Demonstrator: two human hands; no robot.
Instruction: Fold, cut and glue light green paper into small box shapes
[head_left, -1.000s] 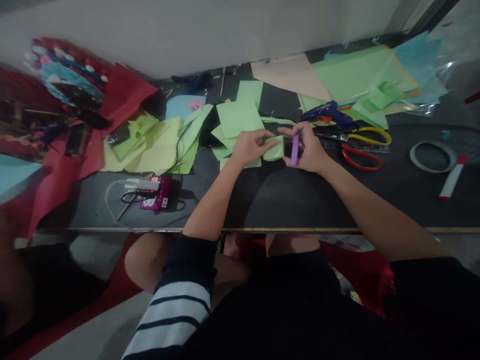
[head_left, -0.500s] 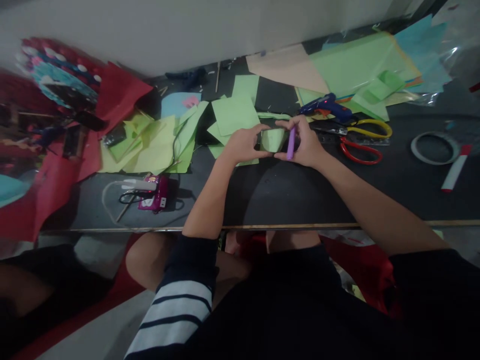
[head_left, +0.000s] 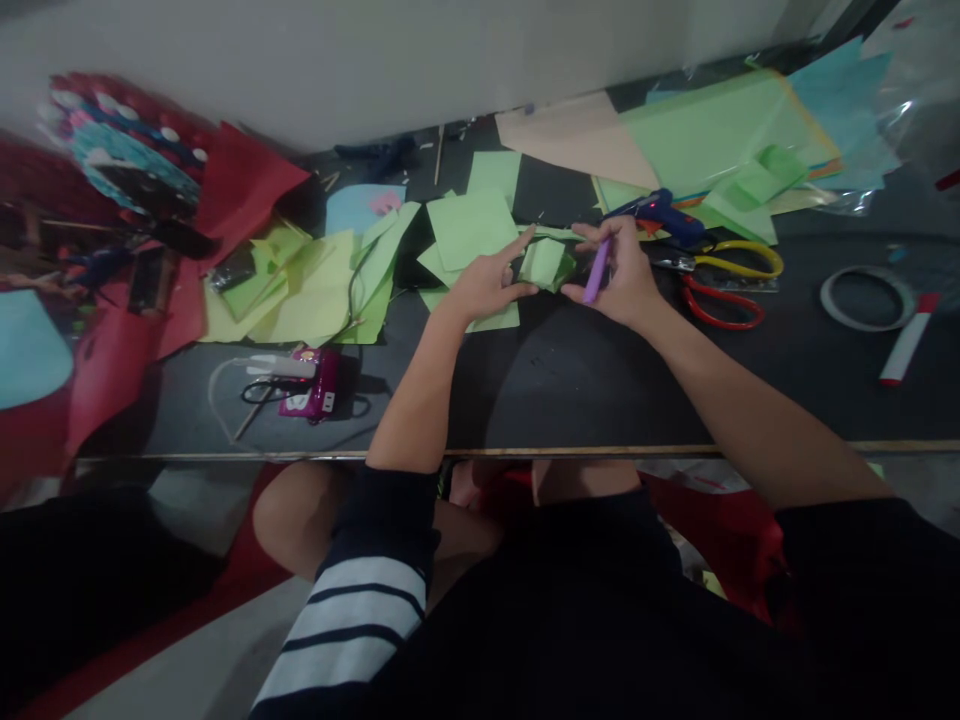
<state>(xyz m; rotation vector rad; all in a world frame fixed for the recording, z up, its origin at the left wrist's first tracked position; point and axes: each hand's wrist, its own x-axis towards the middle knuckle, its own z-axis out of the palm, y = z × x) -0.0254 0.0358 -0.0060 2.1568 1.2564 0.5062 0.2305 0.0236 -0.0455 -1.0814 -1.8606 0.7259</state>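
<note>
A small folded piece of light green paper (head_left: 544, 264) lies between my two hands, with its creased side raised. My left hand (head_left: 484, 283) is at its left edge, thumb and index finger spread apart around it; whether the thumb touches it I cannot tell. My right hand (head_left: 628, 275) holds a slim purple stick-like tool (head_left: 598, 271), tilted, its kind unclear. That hand's thumb and fingertips point toward the paper's right side. Under and behind my left hand are light green paper squares (head_left: 471, 230). A blue glue gun (head_left: 664, 213) lies just beyond my right hand.
Scissors (head_left: 739, 262) with yellow and red handles lie right of my right hand. Farther right are a tape roll (head_left: 832, 318) and a white-and-red marker (head_left: 905, 345). A purple power adapter (head_left: 322, 385) with cords sits front left. Yellow paper (head_left: 315, 290) and red sheets (head_left: 244, 190) cover the left.
My hands have moved apart slightly and loosened around the green paper, which now looks more folded and raised. The purple tool has shifted a little right and tilted more.
</note>
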